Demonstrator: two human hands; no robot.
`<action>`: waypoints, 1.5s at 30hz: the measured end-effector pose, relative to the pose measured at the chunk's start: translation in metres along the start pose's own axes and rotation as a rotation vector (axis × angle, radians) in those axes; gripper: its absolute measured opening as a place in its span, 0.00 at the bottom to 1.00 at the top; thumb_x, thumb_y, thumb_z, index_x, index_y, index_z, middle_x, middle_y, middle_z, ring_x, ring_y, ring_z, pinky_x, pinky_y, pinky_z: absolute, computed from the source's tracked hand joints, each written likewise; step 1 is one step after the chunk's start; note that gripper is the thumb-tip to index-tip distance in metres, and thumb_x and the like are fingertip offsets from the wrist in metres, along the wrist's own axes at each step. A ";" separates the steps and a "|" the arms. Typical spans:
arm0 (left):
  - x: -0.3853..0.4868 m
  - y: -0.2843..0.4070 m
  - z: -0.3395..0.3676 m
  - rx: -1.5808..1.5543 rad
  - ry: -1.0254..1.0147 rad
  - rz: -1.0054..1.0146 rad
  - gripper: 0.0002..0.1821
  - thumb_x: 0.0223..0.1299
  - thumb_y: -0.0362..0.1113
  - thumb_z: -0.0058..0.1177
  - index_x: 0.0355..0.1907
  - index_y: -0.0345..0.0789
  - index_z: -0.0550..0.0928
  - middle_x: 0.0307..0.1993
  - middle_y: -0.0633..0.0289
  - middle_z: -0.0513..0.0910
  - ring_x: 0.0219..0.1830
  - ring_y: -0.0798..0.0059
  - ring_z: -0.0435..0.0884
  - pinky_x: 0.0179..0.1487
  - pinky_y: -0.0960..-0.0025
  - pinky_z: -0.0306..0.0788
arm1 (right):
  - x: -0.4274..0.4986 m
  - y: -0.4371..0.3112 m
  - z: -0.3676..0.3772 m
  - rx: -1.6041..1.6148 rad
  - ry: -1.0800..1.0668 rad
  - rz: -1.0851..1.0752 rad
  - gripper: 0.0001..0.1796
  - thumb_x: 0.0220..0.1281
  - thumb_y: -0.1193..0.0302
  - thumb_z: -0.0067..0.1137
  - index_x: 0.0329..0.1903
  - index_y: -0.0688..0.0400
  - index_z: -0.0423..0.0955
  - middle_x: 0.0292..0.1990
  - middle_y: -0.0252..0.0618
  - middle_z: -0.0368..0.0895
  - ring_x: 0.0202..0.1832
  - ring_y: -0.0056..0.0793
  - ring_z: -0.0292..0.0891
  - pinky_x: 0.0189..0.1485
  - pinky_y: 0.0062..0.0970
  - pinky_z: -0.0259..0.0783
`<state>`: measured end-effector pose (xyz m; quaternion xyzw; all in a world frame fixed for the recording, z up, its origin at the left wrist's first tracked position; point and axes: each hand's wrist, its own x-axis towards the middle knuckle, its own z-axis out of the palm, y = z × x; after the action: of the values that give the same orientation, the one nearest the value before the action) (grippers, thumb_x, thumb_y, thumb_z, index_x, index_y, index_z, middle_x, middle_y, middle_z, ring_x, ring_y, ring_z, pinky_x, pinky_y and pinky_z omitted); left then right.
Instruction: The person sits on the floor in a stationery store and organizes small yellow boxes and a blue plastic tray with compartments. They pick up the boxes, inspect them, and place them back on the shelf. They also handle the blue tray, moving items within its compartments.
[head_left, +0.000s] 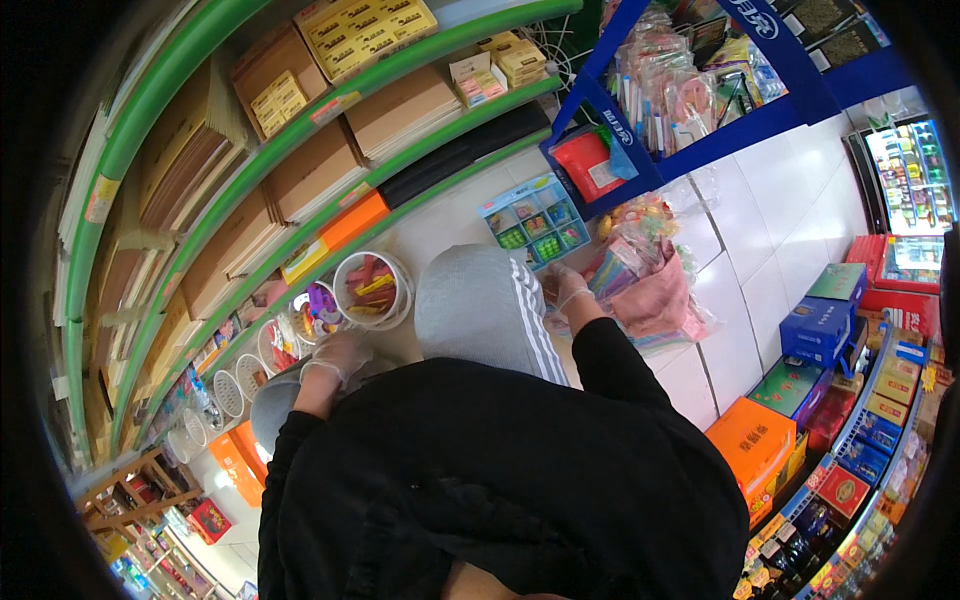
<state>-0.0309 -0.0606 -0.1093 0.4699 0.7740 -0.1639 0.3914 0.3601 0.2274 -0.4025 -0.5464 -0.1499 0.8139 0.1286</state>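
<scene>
My left hand (339, 361) wears a clear plastic glove and hangs low beside my bent grey-trousered leg, close to a row of white plastic baskets. My right hand (571, 289), also in a clear glove, is just outside my other knee (480, 300). Its fingertips are at the near edge of a blue display box (536, 219) with windows showing small colourful items. Right of that hand lies a heap of plastic-bagged goods with pink cloth (641, 296). Whether either hand grips anything is hidden. A white bucket (373, 289) of red and yellow wrapped sticks stands left of my knee.
Green-edged shelves (360, 196) with cardboard boxes and cartons curve along the left. A blue display stand (656, 176) holding bagged goods rises ahead. Stacked gift boxes (817, 330) and an orange carton (752, 442) line the right. White floor tiles (757, 217) show between.
</scene>
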 end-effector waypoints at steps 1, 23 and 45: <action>-0.001 -0.002 0.006 0.002 -0.048 -0.037 0.24 0.60 0.49 0.59 0.56 0.38 0.82 0.49 0.45 0.86 0.53 0.48 0.84 0.57 0.51 0.76 | -0.006 -0.005 0.012 0.036 0.017 0.027 0.17 0.71 0.55 0.59 0.48 0.56 0.77 0.39 0.41 0.83 0.43 0.43 0.80 0.48 0.42 0.73; 0.009 -0.028 0.036 0.007 -0.017 -0.062 0.24 0.57 0.50 0.59 0.51 0.35 0.83 0.49 0.48 0.85 0.54 0.48 0.83 0.57 0.51 0.74 | 0.183 0.040 -0.059 -0.585 -0.129 -0.295 0.13 0.73 0.73 0.47 0.53 0.64 0.75 0.50 0.48 0.85 0.51 0.49 0.84 0.53 0.54 0.78; 0.012 -0.023 0.028 -0.022 -0.029 -0.012 0.26 0.62 0.51 0.57 0.56 0.35 0.81 0.54 0.44 0.84 0.57 0.47 0.82 0.59 0.50 0.74 | -0.028 -0.085 0.075 0.178 0.301 -0.114 0.12 0.62 0.80 0.47 0.48 0.66 0.72 0.44 0.52 0.81 0.40 0.52 0.83 0.45 0.56 0.83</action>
<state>-0.0411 -0.0824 -0.1386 0.4585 0.7728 -0.1646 0.4068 0.3045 0.2875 -0.3186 -0.6393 -0.0871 0.7242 0.2435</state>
